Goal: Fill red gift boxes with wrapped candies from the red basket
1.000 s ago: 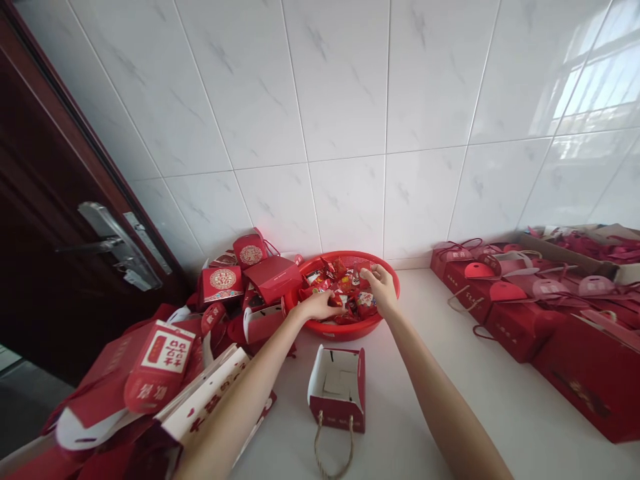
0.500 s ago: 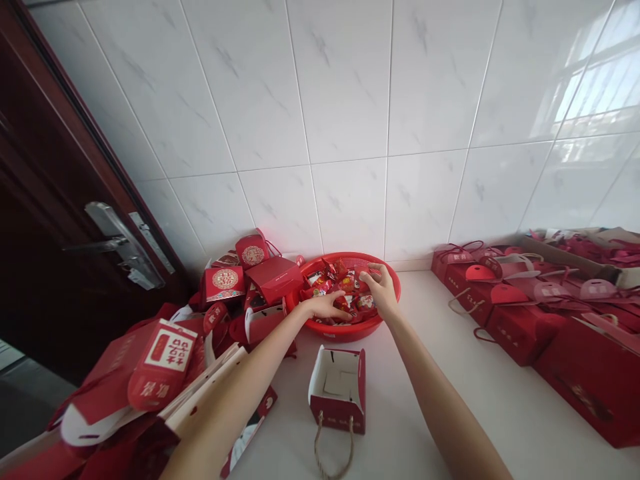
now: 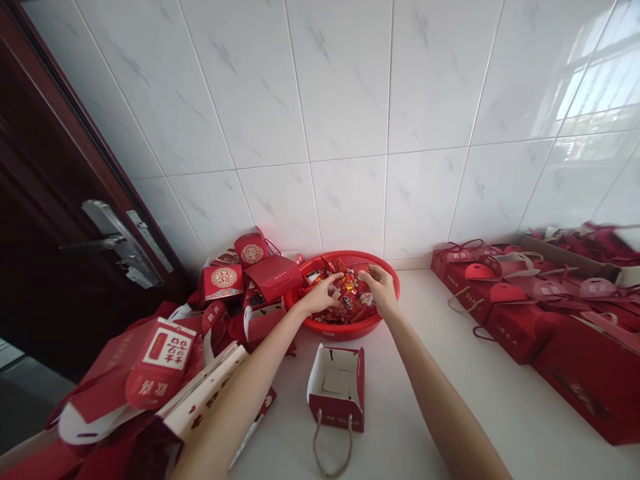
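Observation:
In the head view a red plastic basket (image 3: 345, 331) full of wrapped candies (image 3: 353, 300) stands against the wall. My left hand (image 3: 321, 297) reaches over its left side, thumb and index finger spread apart above the candies, with nothing seen between them. Over the right side, my right hand (image 3: 380, 288) is curled, its thumb and fingertips closed at a red wrapped candy (image 3: 361, 271); the fingers partly hide it. In front of the basket a small red gift box (image 3: 336, 380) stands with its top open, white inside, its rope handle hanging toward me.
Left of my arm lies a heap of red gift boxes (image 3: 160, 360), reaching toward a dark door (image 3: 40, 233) with a metal handle. Rows of closed red boxes (image 3: 520, 320) stand at the right, with a cardboard carton (image 3: 575, 257) behind them. Tiled wall (image 3: 345, 200) backs the white tabletop.
My left hand has shifted slightly up and its fingers have spread wider. Candies under the hands have been stirred about. The right hand stays nearly in place; the open box is unmoved.

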### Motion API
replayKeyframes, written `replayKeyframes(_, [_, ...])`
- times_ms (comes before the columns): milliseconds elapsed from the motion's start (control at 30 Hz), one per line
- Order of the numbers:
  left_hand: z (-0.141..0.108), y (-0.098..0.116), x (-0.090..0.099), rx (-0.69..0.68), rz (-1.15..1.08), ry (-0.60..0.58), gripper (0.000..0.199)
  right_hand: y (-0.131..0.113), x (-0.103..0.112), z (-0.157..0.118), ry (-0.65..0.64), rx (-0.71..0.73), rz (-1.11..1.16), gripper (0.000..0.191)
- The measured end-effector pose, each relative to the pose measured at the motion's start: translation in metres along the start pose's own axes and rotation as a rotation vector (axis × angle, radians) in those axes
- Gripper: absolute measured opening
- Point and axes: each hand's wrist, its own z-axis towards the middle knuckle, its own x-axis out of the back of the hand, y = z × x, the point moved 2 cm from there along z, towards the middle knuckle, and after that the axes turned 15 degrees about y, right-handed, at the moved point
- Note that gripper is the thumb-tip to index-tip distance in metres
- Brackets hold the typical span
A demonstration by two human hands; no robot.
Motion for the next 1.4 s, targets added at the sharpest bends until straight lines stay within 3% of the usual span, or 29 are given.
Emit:
replayKeyframes(200, [0.001,0.004,0.006,-0.036,0.014,0.203,0.074,-0.003,0.0,-0.003,-0.015,-0.033,0.031,0.032])
replayKeyframes(433, [0.001,0.006,0.009,-0.038,0.003,0.261,0.054,-0.004,0.0,-0.003,-0.039,-0.037,0.035,0.037])
replayKeyframes(633, [-0.002,0.013,0.01,-0.084,0.029,0.35,0.05,-0.006,-0.002,-0.004,-0.167,0.052,0.041,0.027])
replayKeyframes(933, [0.003,0.003,0.016,-0.025,0.419,0.496,0.021,-0.004,0.0,-0.004,-0.17,0.062,0.001,0.028])
replayKeyframes(1067, [-0.001,0.005,0.014,-0.07,0.562,0.446,0.022,0.0,0.0,-0.003,-0.167,0.064,-0.003,0.027])
replayKeyframes(1267, [-0.001,-0.002,0.001,-0.087,0.627,0.051,0.037,-0.002,-0.001,-0.004,-0.145,0.051,-0.017,0.027])
replayKeyframes(1400, [0.003,-0.008,-0.001,-0.074,0.638,-0.069,0.035,-0.005,-0.002,-0.005,-0.142,0.039,-0.018,0.028])
